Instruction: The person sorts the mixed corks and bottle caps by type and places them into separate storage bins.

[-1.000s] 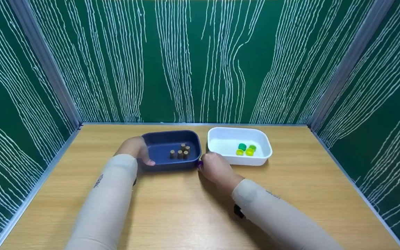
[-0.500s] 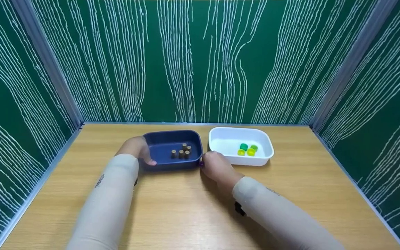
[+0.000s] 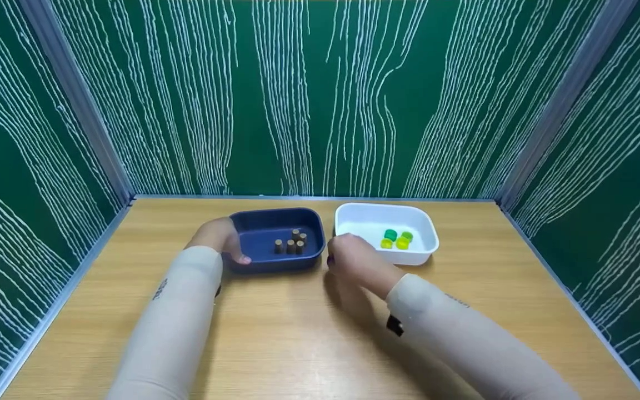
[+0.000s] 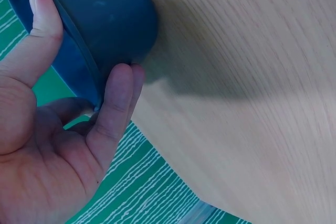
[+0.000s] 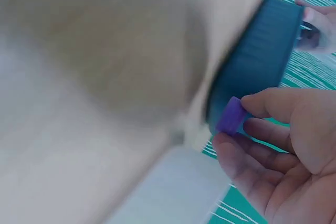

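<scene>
My left hand (image 3: 215, 238) grips the left end of a dark blue tray (image 3: 256, 230), thumb over the rim and fingers against the outer wall, as the left wrist view also shows. Inside that tray stand several small brown cylinders (image 3: 290, 246) with tan tops. Between the two trays, my right hand (image 3: 360, 260) pinches a small purple cap-like piece (image 5: 231, 116) between thumb and fingertips. The head view shows just a sliver of the piece. Several green and yellow cap-like pieces (image 3: 402, 243) lie in a white tray (image 3: 356, 219), whose near left corner my right hand covers.
Both trays stand side by side on a wooden table (image 3: 286, 333), with a narrow gap between them. Green panels (image 3: 353, 111) with white wavy lines rise behind and at both sides, joined by grey corner posts (image 3: 75, 100).
My right hand, still pinching the purple piece, has moved slightly up and right, away from the blue tray's near right corner. My left hand keeps its grip on the tray.
</scene>
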`<state>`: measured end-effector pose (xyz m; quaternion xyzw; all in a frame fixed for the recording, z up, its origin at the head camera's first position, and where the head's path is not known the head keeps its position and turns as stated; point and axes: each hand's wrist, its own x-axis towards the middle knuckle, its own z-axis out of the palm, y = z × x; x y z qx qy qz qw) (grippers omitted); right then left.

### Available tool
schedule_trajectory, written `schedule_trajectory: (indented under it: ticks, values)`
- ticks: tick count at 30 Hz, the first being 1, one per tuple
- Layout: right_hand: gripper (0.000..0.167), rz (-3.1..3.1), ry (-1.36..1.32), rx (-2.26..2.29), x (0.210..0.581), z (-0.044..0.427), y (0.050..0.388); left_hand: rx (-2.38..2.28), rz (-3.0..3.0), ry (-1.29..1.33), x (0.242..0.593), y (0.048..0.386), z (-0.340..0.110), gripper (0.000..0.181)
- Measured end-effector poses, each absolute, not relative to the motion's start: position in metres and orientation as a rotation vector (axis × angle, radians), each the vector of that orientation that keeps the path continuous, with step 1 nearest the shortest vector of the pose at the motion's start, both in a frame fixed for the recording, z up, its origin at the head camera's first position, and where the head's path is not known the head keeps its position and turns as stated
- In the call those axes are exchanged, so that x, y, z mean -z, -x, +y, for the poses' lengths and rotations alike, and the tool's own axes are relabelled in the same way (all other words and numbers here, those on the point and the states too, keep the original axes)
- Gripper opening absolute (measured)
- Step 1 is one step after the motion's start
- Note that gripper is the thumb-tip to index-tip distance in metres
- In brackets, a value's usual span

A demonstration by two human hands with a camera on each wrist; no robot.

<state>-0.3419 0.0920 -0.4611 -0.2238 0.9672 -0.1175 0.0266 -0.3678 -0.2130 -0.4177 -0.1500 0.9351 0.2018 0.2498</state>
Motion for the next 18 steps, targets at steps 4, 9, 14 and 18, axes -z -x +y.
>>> schedule_trajectory:
  ticks: [4, 9, 14, 18]
  values:
    - [0.011, 3.026, 0.761, 0.373, 0.447, 0.100, 0.343, -0.571, 2.537, 0.432, 0.419, 0.369, -0.213, 0.105]
    - [0.008, 3.054, 0.779, 0.437, 0.436, 0.111, 0.350, -0.567, 2.531, 0.433, 0.419, 0.369, -0.213, 0.106]
    - [0.012, 3.088, 0.780, 0.473, 0.429, 0.124, 0.362, -0.556, 2.537, 0.414, 0.419, 0.369, -0.213, 0.106]
    - [0.012, 3.082, 0.705, 0.559, 0.428, 0.135, 0.376, -0.518, 2.548, 0.375, 0.419, 0.370, -0.213, 0.105]
